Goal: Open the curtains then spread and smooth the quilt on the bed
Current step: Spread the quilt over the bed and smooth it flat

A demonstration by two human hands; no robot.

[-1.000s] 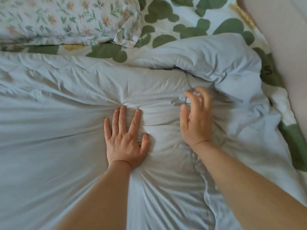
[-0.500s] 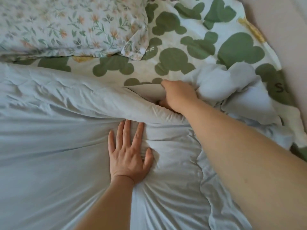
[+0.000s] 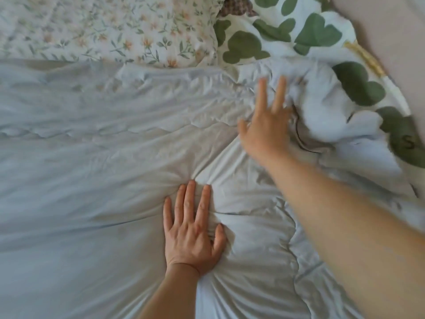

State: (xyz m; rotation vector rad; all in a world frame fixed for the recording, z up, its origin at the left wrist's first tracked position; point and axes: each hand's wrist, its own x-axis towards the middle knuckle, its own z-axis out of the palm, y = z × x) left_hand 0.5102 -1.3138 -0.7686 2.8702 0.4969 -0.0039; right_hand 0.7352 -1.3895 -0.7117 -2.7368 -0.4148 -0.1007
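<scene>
Two flat hands on the pale blue quilt.
Left hand presses palm-down, fingers straight; right hand, blurred, fingers spread, grips nothing.

Left of the left hand, the quilt lies flat and open, wide room to sweep across. The pillow bounds its far edge. Past the right hand, a bunched heap of quilt crowds the corner, with only a strip of patterned sheet before the wall.
</scene>
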